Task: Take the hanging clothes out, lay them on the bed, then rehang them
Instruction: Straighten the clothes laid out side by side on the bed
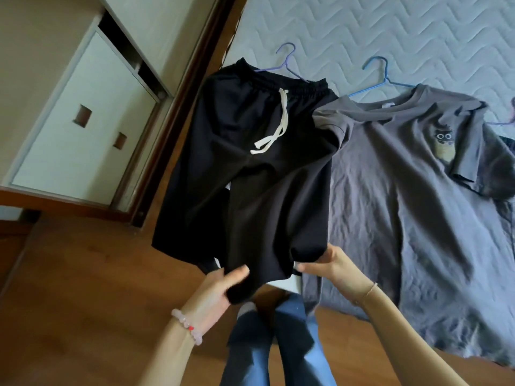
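Black shorts (250, 162) with a white drawstring lie at the bed's left edge, their waistband on a purple hanger (289, 65). My left hand (220, 288) grips the hem of one leg, and my right hand (331, 266) pinches the hem of the other leg. Both hems are lifted slightly off the mattress. To the right, a grey T-shirt (404, 204) with a small cartoon print lies flat on the bed, still on a blue hanger (381, 76). The shorts overlap the T-shirt's left sleeve.
The bed (390, 32) has a pale quilted mattress. Part of another purple hanger (504, 121) shows at the right edge. A white wardrobe with drawers (83, 121) stands left of a dark wood frame (178, 107). My jeans-clad legs (278, 344) stand on wooden floor.
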A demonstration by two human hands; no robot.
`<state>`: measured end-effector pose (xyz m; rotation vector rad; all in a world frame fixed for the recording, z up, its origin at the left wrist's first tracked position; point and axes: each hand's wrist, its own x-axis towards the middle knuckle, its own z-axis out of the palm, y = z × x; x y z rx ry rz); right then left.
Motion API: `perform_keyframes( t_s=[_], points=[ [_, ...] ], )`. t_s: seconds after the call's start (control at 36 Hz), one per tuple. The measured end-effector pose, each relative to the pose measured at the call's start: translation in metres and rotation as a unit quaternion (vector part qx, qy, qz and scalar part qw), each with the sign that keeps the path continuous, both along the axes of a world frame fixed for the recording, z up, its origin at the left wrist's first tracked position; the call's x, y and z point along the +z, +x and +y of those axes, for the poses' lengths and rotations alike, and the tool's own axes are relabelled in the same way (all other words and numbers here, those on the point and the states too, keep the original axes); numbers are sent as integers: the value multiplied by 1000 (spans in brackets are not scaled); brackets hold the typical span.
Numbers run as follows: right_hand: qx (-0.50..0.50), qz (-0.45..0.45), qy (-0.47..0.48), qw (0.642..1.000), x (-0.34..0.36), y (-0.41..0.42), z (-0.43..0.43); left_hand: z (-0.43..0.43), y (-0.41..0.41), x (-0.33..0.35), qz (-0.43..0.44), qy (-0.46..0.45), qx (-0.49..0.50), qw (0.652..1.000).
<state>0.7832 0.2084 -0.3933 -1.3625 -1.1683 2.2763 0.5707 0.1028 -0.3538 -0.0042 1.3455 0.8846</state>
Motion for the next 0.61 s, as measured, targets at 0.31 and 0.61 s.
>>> perform_keyframes(
  t_s=[0.31,0.61],
  points=[
    [-115,75,64,988,37,-6,-13,-10,-29,30,232,185,-227,928],
    [-34,-52,146,987,78,-39,-9,1,-44,48,135,123,-270,945]
  ],
)
